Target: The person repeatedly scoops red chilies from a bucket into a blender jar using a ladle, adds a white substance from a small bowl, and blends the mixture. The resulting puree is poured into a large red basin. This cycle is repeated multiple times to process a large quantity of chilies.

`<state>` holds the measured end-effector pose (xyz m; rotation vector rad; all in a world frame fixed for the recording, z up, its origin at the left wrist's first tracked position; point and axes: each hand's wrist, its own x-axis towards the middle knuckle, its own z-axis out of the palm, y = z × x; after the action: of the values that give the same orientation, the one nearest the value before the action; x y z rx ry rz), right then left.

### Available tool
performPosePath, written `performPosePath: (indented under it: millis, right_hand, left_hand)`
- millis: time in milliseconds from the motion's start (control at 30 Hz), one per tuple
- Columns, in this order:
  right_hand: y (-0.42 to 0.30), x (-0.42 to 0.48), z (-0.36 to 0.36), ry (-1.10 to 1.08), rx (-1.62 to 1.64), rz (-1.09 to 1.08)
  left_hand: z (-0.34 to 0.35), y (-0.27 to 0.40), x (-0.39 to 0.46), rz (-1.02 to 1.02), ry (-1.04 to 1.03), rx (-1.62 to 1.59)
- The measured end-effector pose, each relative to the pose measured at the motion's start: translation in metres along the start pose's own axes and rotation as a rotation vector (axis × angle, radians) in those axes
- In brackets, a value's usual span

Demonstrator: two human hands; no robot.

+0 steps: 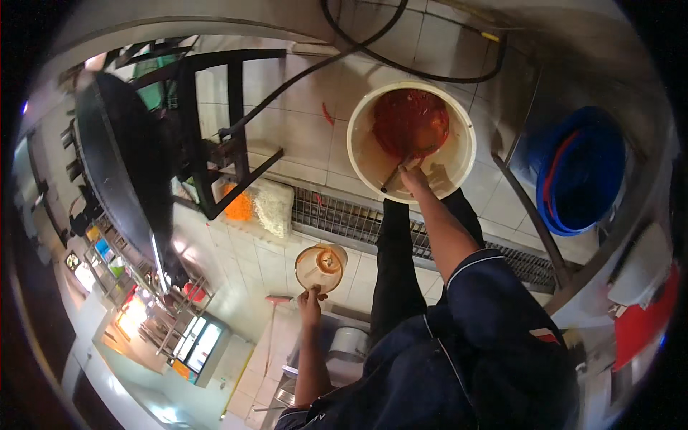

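Observation:
My right hand (413, 181) is closed around a dark rod-like handle (391, 178) that slants into a large cream plastic bucket (357, 137). Its far end is not clear to see. Thick red sauce or paste (411, 121) covers the bucket's bottom, and smears mark the inner wall. To the lower left, my left hand (313, 296) grips the edge or handle of a blender jar (308, 269). Orange residue coats the jar's inside, and a blade hub shows at its base. The jar is apart from the bucket.
A grated floor drain (344, 212) runs past my legs. A bag of orange and white shreds (263, 207) lies by a black metal stand (236, 107). A large wok (115, 156) is at left, a black hose (301, 75) above, blue tubs (586, 172) at right.

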<state>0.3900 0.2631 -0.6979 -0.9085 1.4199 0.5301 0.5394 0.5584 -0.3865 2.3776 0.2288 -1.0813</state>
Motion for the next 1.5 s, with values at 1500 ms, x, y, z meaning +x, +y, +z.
performPosePath:
  millis: [1500]
  right_hand:
    - [0.060, 0.074, -0.050, -0.116, 0.279, -0.250]
  left_hand:
    - [0.029, 0.025, 0.093, 0.053, -0.302, 0.327]
